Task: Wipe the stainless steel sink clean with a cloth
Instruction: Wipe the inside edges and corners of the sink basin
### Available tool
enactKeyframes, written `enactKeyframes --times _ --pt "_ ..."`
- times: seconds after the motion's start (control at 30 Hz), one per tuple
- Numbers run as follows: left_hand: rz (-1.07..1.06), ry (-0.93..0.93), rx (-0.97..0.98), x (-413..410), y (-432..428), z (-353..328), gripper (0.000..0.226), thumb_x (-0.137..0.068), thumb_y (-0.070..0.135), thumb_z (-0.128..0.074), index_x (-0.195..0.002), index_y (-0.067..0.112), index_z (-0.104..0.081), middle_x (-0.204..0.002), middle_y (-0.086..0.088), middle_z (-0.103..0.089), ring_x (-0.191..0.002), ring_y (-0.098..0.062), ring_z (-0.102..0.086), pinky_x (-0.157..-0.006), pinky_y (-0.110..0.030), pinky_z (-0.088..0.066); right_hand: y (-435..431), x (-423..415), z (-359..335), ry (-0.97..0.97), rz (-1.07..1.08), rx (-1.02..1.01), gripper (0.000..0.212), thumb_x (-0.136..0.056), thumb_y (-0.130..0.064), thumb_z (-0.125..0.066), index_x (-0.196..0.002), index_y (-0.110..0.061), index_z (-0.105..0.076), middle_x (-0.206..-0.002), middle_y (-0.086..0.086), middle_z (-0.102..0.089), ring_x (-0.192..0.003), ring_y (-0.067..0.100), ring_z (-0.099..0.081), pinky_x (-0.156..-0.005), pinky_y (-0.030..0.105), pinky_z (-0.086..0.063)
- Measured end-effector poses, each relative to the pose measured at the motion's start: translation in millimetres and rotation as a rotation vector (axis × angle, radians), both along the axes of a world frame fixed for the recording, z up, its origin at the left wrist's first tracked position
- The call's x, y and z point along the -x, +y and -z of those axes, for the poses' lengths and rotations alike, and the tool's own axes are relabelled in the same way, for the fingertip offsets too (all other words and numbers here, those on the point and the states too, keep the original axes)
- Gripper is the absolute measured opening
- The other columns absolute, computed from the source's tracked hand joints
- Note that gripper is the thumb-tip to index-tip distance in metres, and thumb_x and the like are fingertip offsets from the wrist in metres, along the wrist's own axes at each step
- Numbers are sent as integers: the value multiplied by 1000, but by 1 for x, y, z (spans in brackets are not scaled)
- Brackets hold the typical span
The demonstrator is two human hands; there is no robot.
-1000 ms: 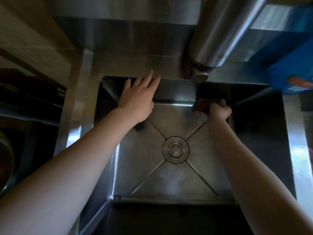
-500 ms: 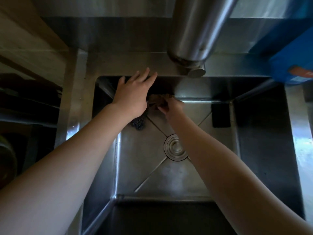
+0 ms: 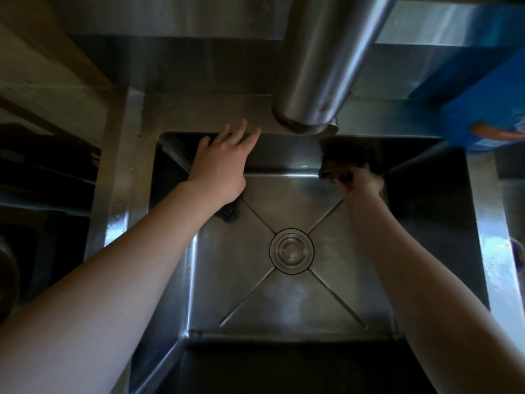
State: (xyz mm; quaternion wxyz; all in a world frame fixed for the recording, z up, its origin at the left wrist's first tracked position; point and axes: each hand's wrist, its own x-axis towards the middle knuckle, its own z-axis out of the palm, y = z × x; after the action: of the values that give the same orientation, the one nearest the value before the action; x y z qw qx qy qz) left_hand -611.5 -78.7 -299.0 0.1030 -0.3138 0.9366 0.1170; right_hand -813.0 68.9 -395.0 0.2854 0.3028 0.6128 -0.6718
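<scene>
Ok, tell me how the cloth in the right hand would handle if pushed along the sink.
Probably floppy: the cloth is bunched in the right hand. Likely light, gripped one-handed. On the smooth steel sink it should slide, not roll.

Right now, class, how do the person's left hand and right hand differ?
The left hand lies flat with straight fingers and holds nothing; the right hand is curled round a dark cloth. The left hand rests at the back-left edge of the sink; the right hand is low at the back-right corner. Both reach into the sink.
</scene>
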Motion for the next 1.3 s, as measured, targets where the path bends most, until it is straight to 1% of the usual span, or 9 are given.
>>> enactKeyframes --times 0.13,0.33,0.43,0.6,0.7,0.87,1.03,1.17,1.3 --pt "4 -1 17 -1 -1 1 86 -80 1 -53 -149 26 -10 -159 -2 -7 -144 -27 -10 -109 -47 -20 -25 -33 14 -84 -64 -4 17 -84 6 -60 -85 -10 -54 -86 13 -62 -68 24 -62 -46 34 -53" --pt "15 -27 12 1 -2 -2 87 -80 3 -54 -149 27 -9 -159 -2 -6 -144 -27 -10 -109 -48 -19 -54 -66 27 -148 -323 -11 19 -88 -3 -60 -106 -11 -57 -95 12 -61 -79 28 -62 -39 31 -51" --pt "8 -29 7 0 -1 -3 86 -80 1 -53 -150 27 -10 -159 -2 -6 -144 -26 -10 -110 -48 -19 -50 -64 35 -101 -419 -62 23 -89 -1 -59 -108 -12 -56 -96 11 -60 -84 30 -62 -52 38 -55" --pt "8 -21 8 1 0 -3 86 -80 2 -54 -149 27 -10 -159 -2 -7 -144 -27 -11 -110 -49 -19 -13 -46 58 389 -800 -444 31 -87 1 -51 -115 -7 -60 -113 11 -66 -104 22 -61 -81 27 -46" --pt "9 -20 10 1 -1 -2 87 -80 3 -56 -149 27 -10 -159 -2 -6 -144 -28 -11 -110 -50 -19 9 -46 75 522 -1030 -611 39 -88 -4 -47 -126 -13 -55 -120 11 -61 -111 26 -57 -95 35 -47" --pt "13 -13 11 0 0 -1 87 -80 3 -57 -149 27 -10 -159 -2 -6 -144 -28 -10 -110 -50 -19 18 -80 87 756 -1407 -785 34 -93 -18 -44 -127 -21 -49 -122 9 -51 -93 26 -56 -79 32 -44" --pt "8 -8 9 1 0 0 87 -80 2 -56 -149 27 -9 -159 -2 -6 -144 -27 -10 -110 -49 -19 14 -120 84 1038 -1993 -945 59 -82 -11 -60 -136 -19 -37 -130 11 -40 -105 36 -51 -77 42 -49" --pt "0 -12 1 1 0 0 88 -80 1 -56 -149 28 -9 -159 -2 -5 -144 -27 -10 -109 -48 -19 36 -103 81 1021 -1967 -1004 71 -78 -15 -67 -140 -21 -33 -136 10 -38 -110 36 -49 -83 42 -49" --pt "-8 8 6 1 1 1 88 -78 0 -56 -149 27 -11 -159 -2 -6 -144 -28 -10 -109 -50 -20 60 -53 80 827 -1606 -1100 57 -88 -10 -50 -141 -25 -36 -140 12 -38 -111 40 -49 -88 44 -47"
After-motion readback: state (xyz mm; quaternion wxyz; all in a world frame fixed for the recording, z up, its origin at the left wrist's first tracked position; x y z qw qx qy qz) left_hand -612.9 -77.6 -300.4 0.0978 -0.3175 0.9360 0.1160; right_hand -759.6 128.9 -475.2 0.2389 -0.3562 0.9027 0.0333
